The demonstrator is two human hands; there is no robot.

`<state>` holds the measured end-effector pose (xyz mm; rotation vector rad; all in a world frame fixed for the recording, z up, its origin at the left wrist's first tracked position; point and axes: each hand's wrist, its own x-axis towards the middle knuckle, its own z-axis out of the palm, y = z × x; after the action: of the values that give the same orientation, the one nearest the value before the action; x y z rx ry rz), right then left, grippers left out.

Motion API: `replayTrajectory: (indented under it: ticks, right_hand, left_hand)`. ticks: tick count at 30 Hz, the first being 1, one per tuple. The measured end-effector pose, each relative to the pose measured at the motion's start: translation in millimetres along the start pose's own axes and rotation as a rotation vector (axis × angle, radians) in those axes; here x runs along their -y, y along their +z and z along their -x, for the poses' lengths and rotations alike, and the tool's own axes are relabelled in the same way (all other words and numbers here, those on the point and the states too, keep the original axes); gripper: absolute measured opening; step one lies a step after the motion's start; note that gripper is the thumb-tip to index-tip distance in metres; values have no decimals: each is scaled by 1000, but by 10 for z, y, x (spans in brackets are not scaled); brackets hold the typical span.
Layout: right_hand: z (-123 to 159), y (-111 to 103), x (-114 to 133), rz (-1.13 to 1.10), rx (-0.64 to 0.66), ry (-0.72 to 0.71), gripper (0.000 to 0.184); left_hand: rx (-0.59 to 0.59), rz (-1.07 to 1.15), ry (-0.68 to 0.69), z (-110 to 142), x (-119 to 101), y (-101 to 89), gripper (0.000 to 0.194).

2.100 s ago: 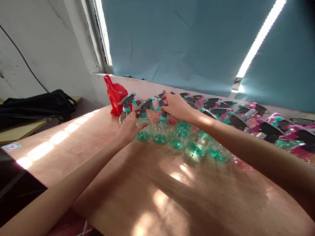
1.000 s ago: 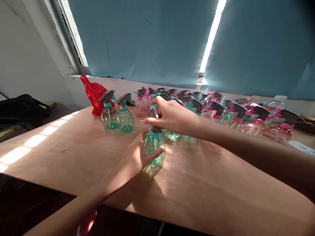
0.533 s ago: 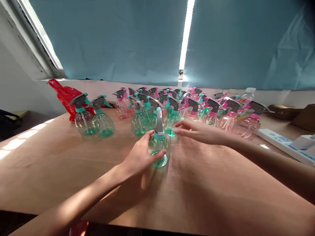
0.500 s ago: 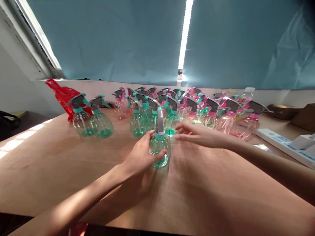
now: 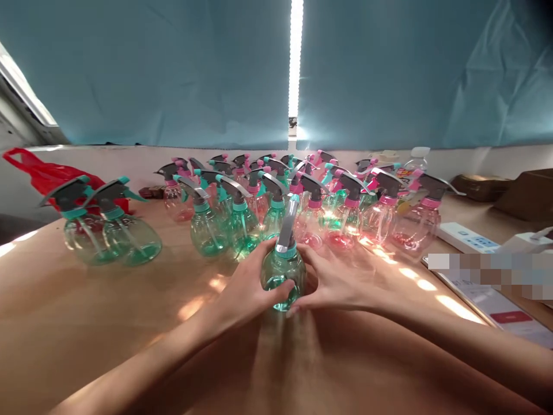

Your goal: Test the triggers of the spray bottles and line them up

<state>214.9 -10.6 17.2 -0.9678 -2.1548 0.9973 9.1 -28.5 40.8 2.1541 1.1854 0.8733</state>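
A small round green spray bottle [image 5: 283, 275] with a grey trigger and teal collar stands upright on the wooden table [image 5: 108, 323], apart from the others and nearest to me. My left hand [image 5: 248, 288] wraps its left side and my right hand [image 5: 334, 282] cups its right side, so both hands grip the body. Just behind it stands a crowd of several green and pink spray bottles [image 5: 302, 207].
Two more green spray bottles [image 5: 112, 230] stand at the left, in front of a red plastic bag [image 5: 38, 173]. At the right lie a white power strip [image 5: 464, 237], papers [image 5: 492, 300] and a brown box [image 5: 525, 196]. A blue curtain hangs behind.
The bottle came out of the row toward me in both hands. My right hand let go of the trigger top, hovered open, then closed on the bottle's right side. The view swung right.
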Motion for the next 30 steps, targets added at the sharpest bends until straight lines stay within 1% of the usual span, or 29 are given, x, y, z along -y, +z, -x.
replayTrajectory:
  ticks: [2, 5, 8, 10, 12, 14, 16, 17, 18, 20, 23, 27, 30]
  right_hand:
    - [-8, 32, -68, 55, -56, -27, 109]
    - [-9, 56, -138, 231, -141, -24, 106]
    - [-13, 85, -143, 320, -163, -26, 103]
    - [-25, 124, -122, 310, -176, -49, 105]
    - [-44, 174, -91, 224, -160, -81, 103]
    - [-64, 223, -56, 146, -130, -95, 100]
    - [-80, 264, -24, 145, -120, -85, 105]
    - [-86, 280, -12, 160, -136, -75, 109]
    - [-89, 294, -4, 170, -156, -67, 112]
    - [-90, 311, -2, 160, -183, -68, 114]
    - [-73, 294, -48, 145, -147, -111, 107]
    - [13, 182, -212, 225, -68, -174, 98]
    - [123, 71, -364, 296, 7, -152, 102]
  left_hand:
    - [28, 24, 51, -43, 32, -16, 69]
    - [81, 66, 103, -109, 49, -64, 72]
    - [99, 124, 102, -197, -21, -129, 76]
    - [88, 170, 97, -270, -108, -168, 75]
    - [49, 248, 74, -347, -196, -198, 69]
    - [62, 288, 58, -413, -255, -218, 60]
    - [117, 321, 91, -455, -275, -227, 44]
    - [131, 337, 115, -464, -273, -228, 37]
    - [134, 354, 137, -466, -267, -229, 32]
    - [112, 377, 161, -453, -247, -230, 26]
    - [72, 376, 176, -434, -219, -231, 22]
    - [56, 377, 205, -458, -174, -213, 25]
    - [61, 380, 199, -484, -135, -170, 32]
